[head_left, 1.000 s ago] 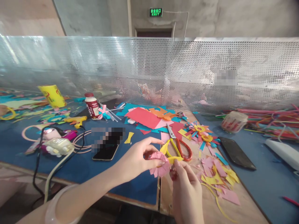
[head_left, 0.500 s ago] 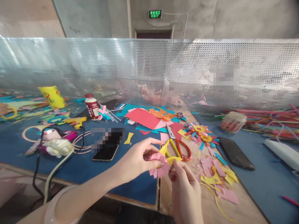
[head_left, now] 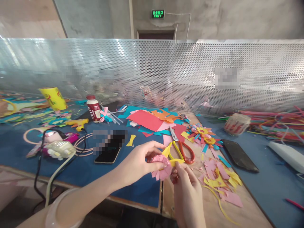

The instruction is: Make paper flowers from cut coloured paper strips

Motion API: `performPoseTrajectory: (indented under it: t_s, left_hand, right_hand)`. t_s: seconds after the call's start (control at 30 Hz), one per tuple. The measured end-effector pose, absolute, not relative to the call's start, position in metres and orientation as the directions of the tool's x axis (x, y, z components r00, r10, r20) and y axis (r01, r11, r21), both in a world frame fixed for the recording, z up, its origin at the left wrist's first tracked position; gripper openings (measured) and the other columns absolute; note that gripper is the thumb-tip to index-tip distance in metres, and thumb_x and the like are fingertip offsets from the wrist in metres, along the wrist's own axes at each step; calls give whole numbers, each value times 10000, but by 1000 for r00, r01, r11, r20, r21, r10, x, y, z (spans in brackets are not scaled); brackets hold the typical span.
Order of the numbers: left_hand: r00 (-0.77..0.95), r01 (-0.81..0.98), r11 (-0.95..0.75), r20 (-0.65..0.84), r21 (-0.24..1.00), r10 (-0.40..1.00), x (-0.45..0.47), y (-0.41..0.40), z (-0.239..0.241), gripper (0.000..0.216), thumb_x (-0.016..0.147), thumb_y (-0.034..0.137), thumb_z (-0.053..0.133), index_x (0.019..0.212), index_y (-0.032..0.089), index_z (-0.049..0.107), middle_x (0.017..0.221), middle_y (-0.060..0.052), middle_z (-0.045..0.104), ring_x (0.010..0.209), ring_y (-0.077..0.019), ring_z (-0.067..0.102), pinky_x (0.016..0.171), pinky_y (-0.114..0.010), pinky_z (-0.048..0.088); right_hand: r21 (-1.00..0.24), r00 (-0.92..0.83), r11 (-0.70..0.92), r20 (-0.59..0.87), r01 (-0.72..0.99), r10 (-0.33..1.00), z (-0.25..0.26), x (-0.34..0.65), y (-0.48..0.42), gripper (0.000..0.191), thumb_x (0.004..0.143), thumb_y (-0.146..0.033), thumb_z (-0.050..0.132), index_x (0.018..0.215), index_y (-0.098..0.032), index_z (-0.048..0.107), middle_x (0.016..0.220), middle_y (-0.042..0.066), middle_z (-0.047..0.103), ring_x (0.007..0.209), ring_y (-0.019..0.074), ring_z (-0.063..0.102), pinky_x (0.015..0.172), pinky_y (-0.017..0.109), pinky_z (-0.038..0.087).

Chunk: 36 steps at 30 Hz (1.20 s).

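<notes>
A pink paper flower (head_left: 161, 172) with fringed petals is pinched between the thumb and fingers of my left hand (head_left: 140, 160). Two pointed yellow paper pieces stick out from its right side, one upward and one sideways. The thumb and fingers of my right hand (head_left: 188, 186) are closed on the sideways yellow paper piece (head_left: 174, 162), close against the flower. Part of that piece is hidden by the fingers. Just behind both hands lie scissors (head_left: 174, 136) with red and yellow handles, blades pointing away from me.
Coloured paper sheets (head_left: 146, 120) lie behind the scissors. At right are paper flowers (head_left: 203, 131), pink and yellow scraps (head_left: 213, 169) and a black phone (head_left: 240, 155). A second phone (head_left: 108, 155), yellow glue gun (head_left: 78, 123), bottle (head_left: 93, 109) and cables stand left. Another person's hand (head_left: 3, 107) shows far left.
My right hand has shifted very slightly left, with the yellow piece still pinched. The flower stays almost in place. At far left, the other person's hand has moved a little.
</notes>
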<state>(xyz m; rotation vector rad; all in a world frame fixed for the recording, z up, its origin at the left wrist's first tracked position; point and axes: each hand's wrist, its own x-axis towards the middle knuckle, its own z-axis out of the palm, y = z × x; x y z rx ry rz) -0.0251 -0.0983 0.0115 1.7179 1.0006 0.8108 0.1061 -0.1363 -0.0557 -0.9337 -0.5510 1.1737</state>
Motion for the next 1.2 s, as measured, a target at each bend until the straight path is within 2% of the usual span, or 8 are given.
performPoseTrajectory:
  t_s: [0.33,0.47,0.57,0.7,0.8,0.97,1.07,1.2]
  left_hand:
    - [411,360,-286,124,888,903,-27,-101,10,314,729,287,623,1024,216,543,837,-3,633,706,-153,594,669,-293,488]
    - [400,406,-452,291,794,869,-28,-102,11,280,749,285,623,1017,224,568,917,-23,619,748,-154,587,720,-297,489]
    - [408,371,-601,457,708,790,-30,-103,8,238,786,220,584,1024,226,569,1025,-42,589,743,-128,584,729,-281,492]
    - [408,359,-735,611,576,678,-33,-104,4,225,792,190,580,1013,235,577,1039,-55,589,886,-165,580,785,-298,490]
    - [433,324,-806,680,494,591,-36,-108,4,242,790,166,582,1018,247,568,1035,-54,588,971,-185,558,798,-301,497]
    - [466,298,-888,758,351,456,-41,-113,8,287,814,155,550,1073,272,520,1035,-58,573,931,-169,579,765,-288,523]
    - [473,243,-948,828,204,299,-43,-113,5,257,835,145,518,1082,213,527,999,-76,576,883,-165,594,759,-305,530]
    - [451,125,-985,877,118,163,-45,-113,-2,255,830,104,511,1074,175,535,948,-76,589,775,-150,608,685,-305,536]
  right_hand:
    - [-891,341,120,-41,-438,939,-51,108,-139,295,685,-416,641,604,-164,512,560,-34,451,525,88,382,498,206,318]
    - [-941,389,175,51,-290,920,-52,110,-140,238,710,-397,621,670,-167,581,629,-6,521,583,110,439,542,222,356]
    - [-933,412,315,221,-176,884,-50,113,-142,157,719,-343,622,721,-188,602,702,4,549,636,123,468,580,231,374]
    - [-857,357,515,484,8,799,-40,117,-146,77,727,-250,605,671,-200,586,755,27,545,701,150,488,597,251,372]
    - [-789,302,603,607,120,735,-33,119,-149,23,716,-199,603,699,-211,592,726,29,531,708,164,493,624,278,374]
    - [-710,268,678,702,190,660,-32,123,-150,202,614,-160,700,788,-218,614,778,49,572,729,189,524,579,281,410]
    - [-573,195,759,820,310,539,-32,125,-151,319,616,-165,707,914,-192,599,844,64,573,738,184,536,547,274,435]
    - [-417,110,821,906,389,408,-26,124,-155,211,695,-132,651,894,-152,586,776,52,540,702,158,534,546,270,449]
